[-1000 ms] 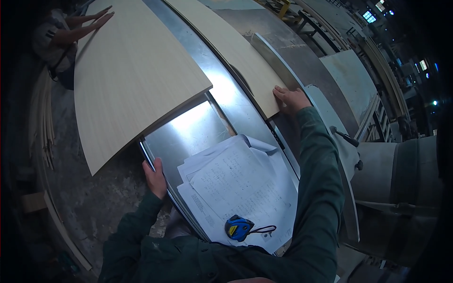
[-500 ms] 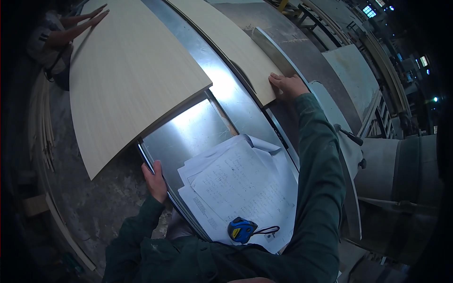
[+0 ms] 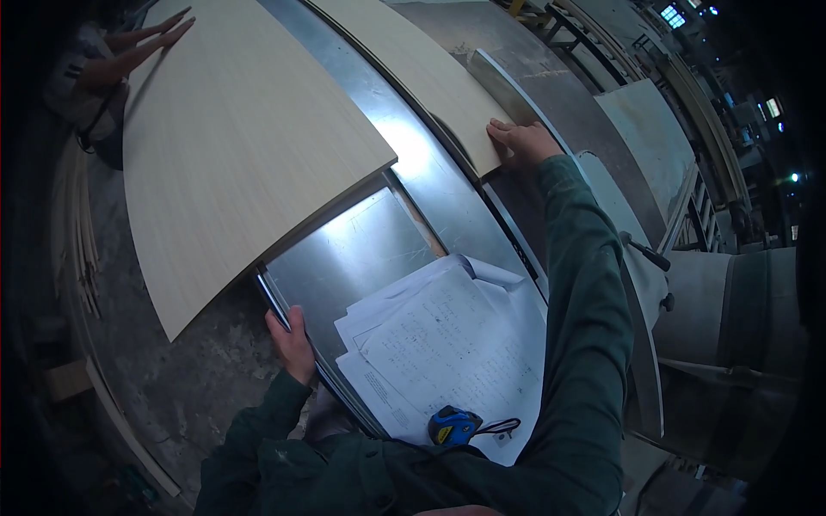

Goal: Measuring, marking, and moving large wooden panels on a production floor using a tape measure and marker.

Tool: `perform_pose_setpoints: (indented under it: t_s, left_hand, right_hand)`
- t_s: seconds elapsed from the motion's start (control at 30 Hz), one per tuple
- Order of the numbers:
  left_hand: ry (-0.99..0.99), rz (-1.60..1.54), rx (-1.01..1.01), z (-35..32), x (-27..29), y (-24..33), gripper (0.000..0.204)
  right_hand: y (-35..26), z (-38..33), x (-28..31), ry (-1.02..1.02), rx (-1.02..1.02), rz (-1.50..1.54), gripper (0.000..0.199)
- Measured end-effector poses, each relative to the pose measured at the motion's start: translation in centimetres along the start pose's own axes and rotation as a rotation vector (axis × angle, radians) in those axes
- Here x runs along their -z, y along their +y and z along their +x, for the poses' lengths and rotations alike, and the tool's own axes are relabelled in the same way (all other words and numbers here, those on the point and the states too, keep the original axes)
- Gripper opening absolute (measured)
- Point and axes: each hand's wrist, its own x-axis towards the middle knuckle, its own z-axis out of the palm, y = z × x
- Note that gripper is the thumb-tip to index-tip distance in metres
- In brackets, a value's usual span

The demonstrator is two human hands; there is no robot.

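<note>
My left hand [image 3: 294, 346] is closed round the long metal edge rail [image 3: 320, 368] on the near left side of a metal sliding table [image 3: 331, 249]. My right hand [image 3: 527, 143] reaches far forward, its fingers on the near end of a narrow pale wooden board [image 3: 439, 82]; the thumb is partly hidden. That board lies beside a tall metal fence [image 3: 514, 96]. Left of it, a wide pale wooden panel [image 3: 249, 146] rests on the metal table. Handwritten paper sheets [image 3: 439, 344] lie before me, with a blue tape measure [image 3: 452, 426] on them.
At the far left, a co-worker's hands [image 3: 176, 26] touch the wide panel. Thin wooden strips [image 3: 82, 232] lie on the floor at left. A black lever handle [image 3: 645, 251] sticks out right of my right arm, near a pale cylindrical object [image 3: 699, 301].
My right hand and the narrow board have moved slightly forward, away from me. The wide panel, papers, tape measure and left hand appear a little lower and farther right.
</note>
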Motion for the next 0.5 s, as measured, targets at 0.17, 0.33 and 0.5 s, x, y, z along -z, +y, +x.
perform_pose_setpoints:
  t_s: [0.17,0.33,0.5]
  left_hand:
    - [0.009,0.032,-0.018,0.0,-0.1,-0.2,0.046]
    - [0.013,0.051,0.037,-0.4,0.3,0.6,0.048]
    - [-0.017,0.013,0.033,-0.5,0.2,0.6,0.051]
  right_hand:
    - [0.4,1.8,0.8,0.018,0.033,-0.023,0.069]
    - [-1.0,3.1,1.4,0.013,0.032,-0.047,0.07]
    - [0.6,3.5,2.4,0.115,0.045,0.119,0.062]
